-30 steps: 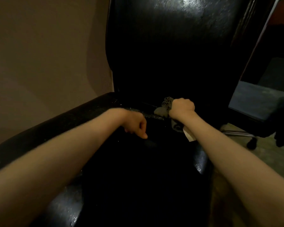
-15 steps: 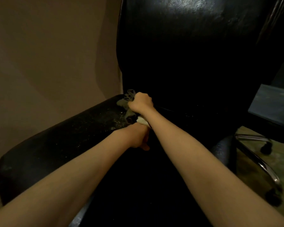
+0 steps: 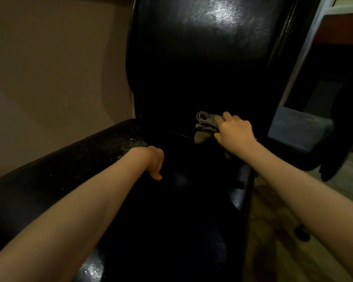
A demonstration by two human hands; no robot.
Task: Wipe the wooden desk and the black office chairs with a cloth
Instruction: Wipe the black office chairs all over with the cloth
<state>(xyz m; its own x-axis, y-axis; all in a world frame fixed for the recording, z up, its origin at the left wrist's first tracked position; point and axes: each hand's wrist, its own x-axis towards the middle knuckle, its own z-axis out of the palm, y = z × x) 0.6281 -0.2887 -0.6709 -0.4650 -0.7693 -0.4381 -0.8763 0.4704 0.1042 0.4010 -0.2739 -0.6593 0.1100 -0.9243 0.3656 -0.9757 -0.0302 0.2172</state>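
Right hand (image 3: 235, 132): fingers bunched round the cloth (image 3: 205, 127), pressing it into the crease at the foot of the backrest (image 3: 202, 58), right of the backrest's middle.
Left hand (image 3: 153, 161): down on the seat (image 3: 69, 169) in front of the backrest, left of its middle. The fingers are curled under and only the thumb tip shows. Nothing visible in the grip, so it reads as a brace.
Risk, crease: that fold is deep and dark. A wadded cloth may ride over the top and leave grit packed inside.
Risk, specks (image 3: 126, 143): pale crumbs dot the seat's raised edge, left of the backrest's foot. A loose sweep could push them back into the crease rather than lift them.
Risk, rolling: a caster (image 3: 302, 236) shows on the floor (image 3: 273, 231), below and right of the backrest. Lean hard on the bracing hand and the chair could roll or swivel away, I reckon.
Backrest: black, leather-like and finely grained, with a glossy highlight near the top, a tall slab with rounded edges.
Seat: the same black skin, padded, with a fat rounded bolster on the left.
Cloth: grey, soft and crumpled, with loose folds spilling out left of the fingers.
Table (image 3: 344, 31): a reddish-brown wooden edge beyond the backrest's upper right, likely the table, though too little shows to be sure.
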